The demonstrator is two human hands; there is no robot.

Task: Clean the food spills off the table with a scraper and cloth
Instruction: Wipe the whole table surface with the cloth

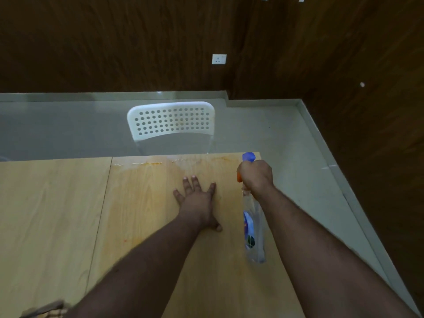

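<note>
Orange food smears are left along the counter edge nearest the chair, left hand flat and released, right grip clenched on the spray bottle, so overspray could easily get wasted on the floor.

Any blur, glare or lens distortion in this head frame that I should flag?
Head view: dim, soft overall; spray bottle in the right hand is smeared, label unreadable; left hand is clearer; glare on the wet table far edge; wide-angle bending at the floor edges.

Left hand flat on table, right hand gripping seemingly clear spray bottle
</note>
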